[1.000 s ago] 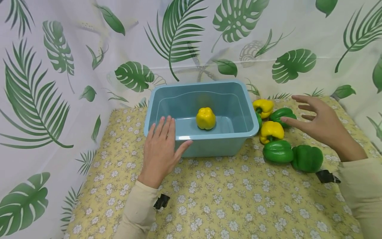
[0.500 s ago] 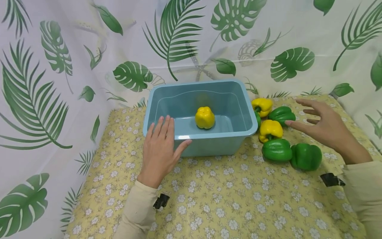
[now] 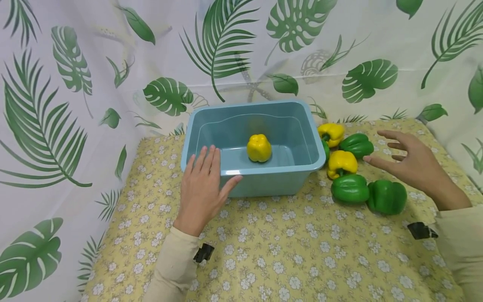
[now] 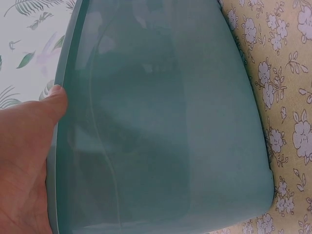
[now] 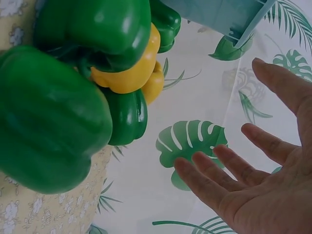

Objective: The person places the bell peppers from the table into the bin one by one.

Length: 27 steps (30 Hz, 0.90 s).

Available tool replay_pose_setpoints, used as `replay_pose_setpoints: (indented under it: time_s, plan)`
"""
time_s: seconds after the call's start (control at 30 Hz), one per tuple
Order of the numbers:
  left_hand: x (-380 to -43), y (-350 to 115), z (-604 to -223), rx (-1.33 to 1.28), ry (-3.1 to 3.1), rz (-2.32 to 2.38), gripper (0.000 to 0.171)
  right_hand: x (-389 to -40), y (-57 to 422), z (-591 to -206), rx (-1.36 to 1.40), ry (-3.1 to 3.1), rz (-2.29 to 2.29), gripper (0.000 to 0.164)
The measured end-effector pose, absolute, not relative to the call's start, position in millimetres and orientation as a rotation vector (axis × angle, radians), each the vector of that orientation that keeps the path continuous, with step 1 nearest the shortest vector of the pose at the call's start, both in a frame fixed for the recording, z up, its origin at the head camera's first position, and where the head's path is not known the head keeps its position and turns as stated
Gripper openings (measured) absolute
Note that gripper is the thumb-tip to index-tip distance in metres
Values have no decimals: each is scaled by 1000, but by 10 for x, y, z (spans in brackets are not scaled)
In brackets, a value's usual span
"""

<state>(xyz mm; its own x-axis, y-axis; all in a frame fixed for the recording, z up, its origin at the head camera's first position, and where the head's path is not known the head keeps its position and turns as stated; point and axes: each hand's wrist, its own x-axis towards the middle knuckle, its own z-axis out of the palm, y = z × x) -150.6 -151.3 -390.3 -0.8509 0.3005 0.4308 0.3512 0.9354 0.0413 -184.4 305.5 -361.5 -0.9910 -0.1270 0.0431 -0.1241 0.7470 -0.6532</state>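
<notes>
My left hand [image 3: 201,188] rests with straight fingers on the near rim of a blue plastic bin [image 3: 271,184]; in the left wrist view its thumb [image 4: 56,100] lies at the rim. One yellow bell pepper [image 3: 259,148] sits inside on the bin floor. My right hand [image 3: 416,165] is held with spread fingers to the right of the bin, holding nothing. Nearest to it are a green bell pepper [image 3: 357,145] and a yellow bell pepper [image 3: 342,163]. In the right wrist view the fingers stand apart from the big green pepper [image 5: 53,122].
Beside the bin's right wall lie another yellow pepper [image 3: 332,134] and a partly hidden green one [image 3: 325,152]. Two green peppers [image 3: 350,188] [image 3: 387,197] lie closer to the front. A floral cloth [image 3: 264,251] covers the table, and a leaf-print curtain [image 3: 158,50] hangs behind and at left.
My right hand has drifted slightly right and down, away from the peppers. The left hand stays on the rim, and the bin and peppers keep their places.
</notes>
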Motion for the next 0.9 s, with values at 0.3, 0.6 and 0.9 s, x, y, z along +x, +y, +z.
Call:
replay_pose_setpoints:
  time_s: [0.3, 0.6, 0.9]
  plan:
    - [-1504, -1495, -3885, -472, -2688, -161, 86, -1816, 3141, -3662, -189, 2927, -1030, 83]
    - [-1504, -1498, -3874, -458, -2723, -165, 86, -1825, 3209, -3719, -188, 2925, -994, 85]
    - [-1497, -1493, -3877, -463, -2722, -161, 86, -1792, 3286, -3817, -175, 2892, -877, 87]
